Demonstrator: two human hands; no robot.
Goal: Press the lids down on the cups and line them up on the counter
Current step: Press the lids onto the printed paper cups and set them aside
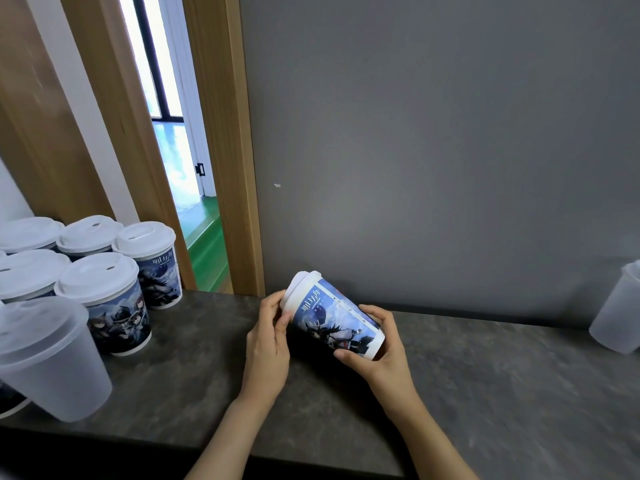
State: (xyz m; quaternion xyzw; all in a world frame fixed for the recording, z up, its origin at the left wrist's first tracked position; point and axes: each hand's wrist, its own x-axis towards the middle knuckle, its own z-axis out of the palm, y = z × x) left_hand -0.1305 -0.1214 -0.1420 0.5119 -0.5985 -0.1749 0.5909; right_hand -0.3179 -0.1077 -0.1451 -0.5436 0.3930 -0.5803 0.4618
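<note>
I hold a printed paper cup [337, 322] tilted on its side above the dark counter [485, 375], its white lid [299, 289] pointing up and left. My left hand [268, 336] wraps the lid end, thumb against the rim. My right hand [382, 344] cups the base from below and the right. Several lidded printed cups [110, 299] stand in rows at the left of the counter.
A frosted translucent plastic cup [52, 362] stands at the front left, and another [620, 310] at the far right edge. A grey wall rises behind the counter. A wooden door frame [225, 150] and an open doorway lie at the back left.
</note>
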